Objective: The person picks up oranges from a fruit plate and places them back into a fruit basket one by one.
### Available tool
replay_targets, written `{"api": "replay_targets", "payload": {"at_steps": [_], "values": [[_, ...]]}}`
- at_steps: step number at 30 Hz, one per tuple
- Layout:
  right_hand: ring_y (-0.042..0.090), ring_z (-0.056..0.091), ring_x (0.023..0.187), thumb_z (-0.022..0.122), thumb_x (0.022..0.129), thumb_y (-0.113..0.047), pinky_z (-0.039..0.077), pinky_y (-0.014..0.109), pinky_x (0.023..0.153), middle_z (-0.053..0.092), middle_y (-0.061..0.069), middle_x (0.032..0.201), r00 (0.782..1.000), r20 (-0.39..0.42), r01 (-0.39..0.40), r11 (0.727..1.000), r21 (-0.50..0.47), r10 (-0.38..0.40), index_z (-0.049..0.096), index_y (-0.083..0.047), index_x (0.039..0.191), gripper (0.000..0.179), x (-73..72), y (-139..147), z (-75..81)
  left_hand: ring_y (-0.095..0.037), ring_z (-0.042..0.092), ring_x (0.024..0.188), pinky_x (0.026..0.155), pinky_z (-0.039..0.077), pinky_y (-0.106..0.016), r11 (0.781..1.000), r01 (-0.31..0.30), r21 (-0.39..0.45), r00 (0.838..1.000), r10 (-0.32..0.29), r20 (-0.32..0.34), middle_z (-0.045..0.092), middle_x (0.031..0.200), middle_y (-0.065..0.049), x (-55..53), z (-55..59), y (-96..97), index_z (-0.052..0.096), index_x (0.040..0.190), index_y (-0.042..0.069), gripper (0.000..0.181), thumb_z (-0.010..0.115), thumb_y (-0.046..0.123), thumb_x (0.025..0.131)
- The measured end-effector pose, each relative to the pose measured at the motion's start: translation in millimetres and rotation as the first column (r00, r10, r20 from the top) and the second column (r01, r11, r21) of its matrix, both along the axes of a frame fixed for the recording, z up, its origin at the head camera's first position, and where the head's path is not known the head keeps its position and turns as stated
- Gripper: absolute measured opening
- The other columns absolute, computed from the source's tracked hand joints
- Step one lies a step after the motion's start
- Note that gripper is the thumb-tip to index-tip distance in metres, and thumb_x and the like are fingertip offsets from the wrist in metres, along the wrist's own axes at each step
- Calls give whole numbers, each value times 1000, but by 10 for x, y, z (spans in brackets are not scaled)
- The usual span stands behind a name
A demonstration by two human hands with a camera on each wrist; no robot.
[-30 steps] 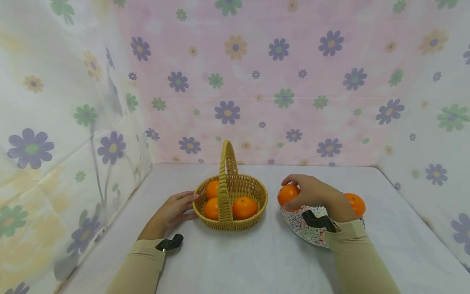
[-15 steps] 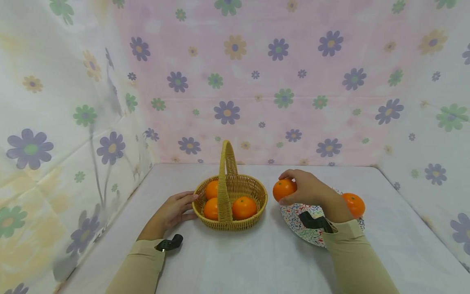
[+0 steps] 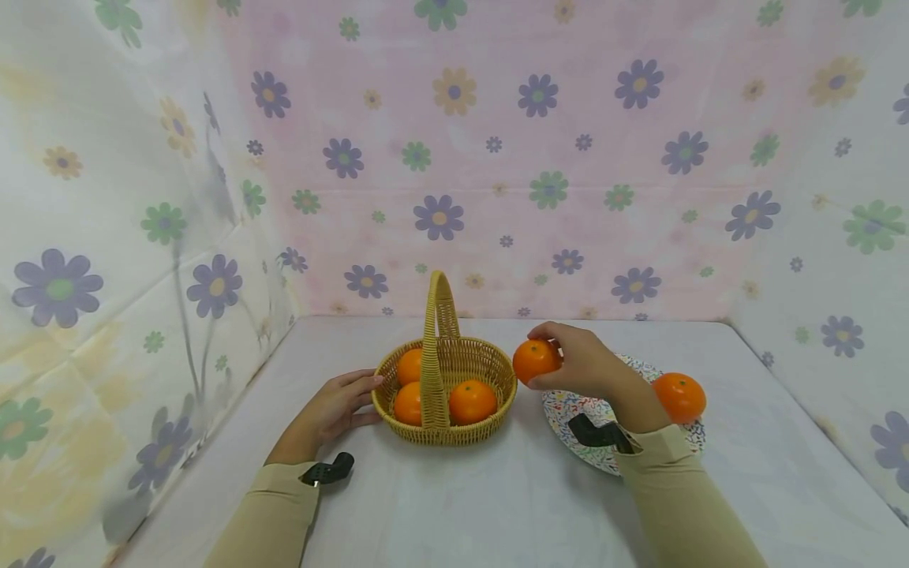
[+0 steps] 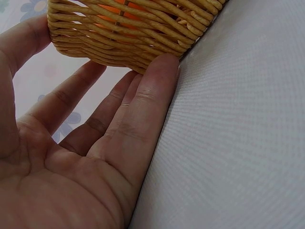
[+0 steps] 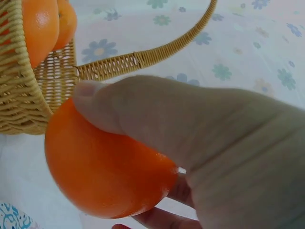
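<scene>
My right hand (image 3: pixel 582 359) grips an orange (image 3: pixel 536 361) between thumb and fingers, at the right rim of a wicker basket (image 3: pixel 469 435). In the right wrist view the thumb lies across the top of that orange (image 5: pixel 105 162), with fingertips showing underneath. Inside the basket sit three oranges, one of them (image 3: pixel 473 402) right of the tall handle. At the basket's left side rests my left hand (image 3: pixel 339 409), its fairly straight fingers touching the wicker wall (image 4: pixel 128 33). The palm and the lower finger lie by the white tabletop in the left wrist view.
A speckled plate (image 3: pixel 585 450) stands on the white table (image 3: pixel 454 505) to the right, partly under my right forearm. One more orange (image 3: pixel 679 397) lies on it. Flower-patterned cloth (image 3: pixel 497 173) encloses the table at the back and sides.
My right hand has carried the orange up and left, from over the plate to the basket's right rim. My left hand and the basket have stayed in place.
</scene>
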State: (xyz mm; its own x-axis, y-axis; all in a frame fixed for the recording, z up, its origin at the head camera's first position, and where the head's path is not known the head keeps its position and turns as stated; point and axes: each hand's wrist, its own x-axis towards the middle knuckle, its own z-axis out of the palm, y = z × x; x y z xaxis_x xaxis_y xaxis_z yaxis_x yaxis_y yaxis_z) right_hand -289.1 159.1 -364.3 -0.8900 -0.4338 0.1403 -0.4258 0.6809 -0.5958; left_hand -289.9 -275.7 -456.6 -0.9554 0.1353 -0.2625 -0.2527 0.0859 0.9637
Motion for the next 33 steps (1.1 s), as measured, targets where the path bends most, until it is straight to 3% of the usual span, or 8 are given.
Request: {"api": "replay_targets", "payload": {"at_steps": [8,19,33], "values": [[26,63,111,92,78,-26,61,47,92,68,3,126,997,-71,1,1000,-3,-1,60,-18,136,67,12,-78,-16,-22,67,121,95,61,-46,1000,-22,1,1000,22,10,57,149,-13,-15,-7,10,51,151,9,71,75,45,94],[28,63,118,92,78,-24,58,52,100,65,5,136,993,-114,-1,1000,-21,-2,59,-16,139,70,22,-165,-30,-22,67,120,94,61,-46,1000,-28,-5,1000,28,10,58,148,-12,-14,-14,18,53,150,11,69,75,44,94],[26,62,124,93,78,-19,58,48,102,62,4,140,982,-186,-29,998,-61,17,61,-14,138,69,16,-304,-93,-22,69,118,94,61,-46,1000,-23,1,1000,23,4,61,144,-12,-14,-17,17,54,149,10,69,76,45,93]]}}
